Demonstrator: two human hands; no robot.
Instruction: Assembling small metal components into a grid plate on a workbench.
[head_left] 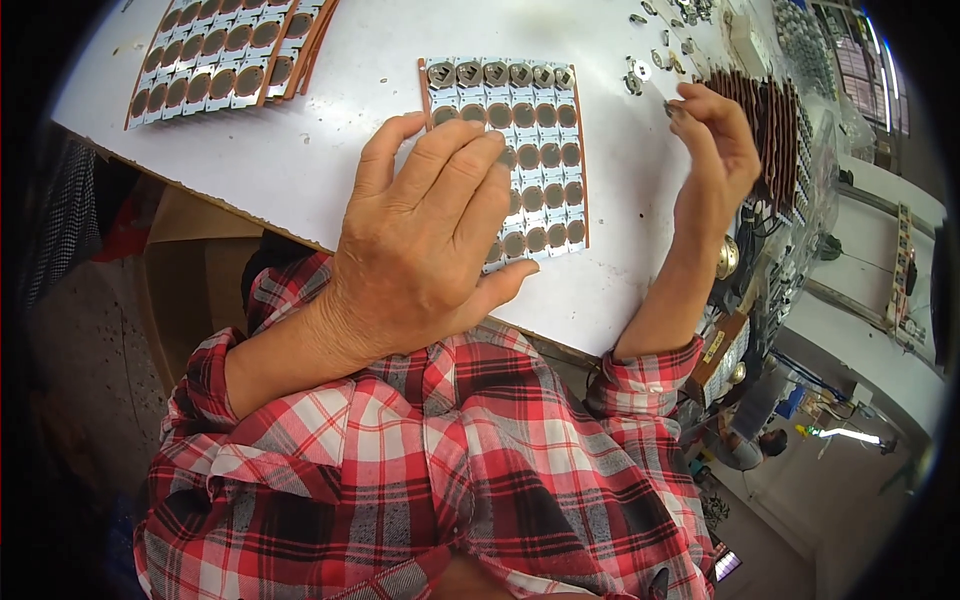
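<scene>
Two hands work on the white tabletop [300, 150]: left hand [420, 240] lies flat, fingers spread, pressing the thin, light, bendable grid sheet [540, 130]; right hand [712, 135] pinches a tiny metal piece [668, 106], best gripped by its edges.

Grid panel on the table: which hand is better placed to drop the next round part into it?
Right, probably. The right hand pinches something small beside the loose round parts. The left hand lies flat on the grid panel, steadying it.
</scene>
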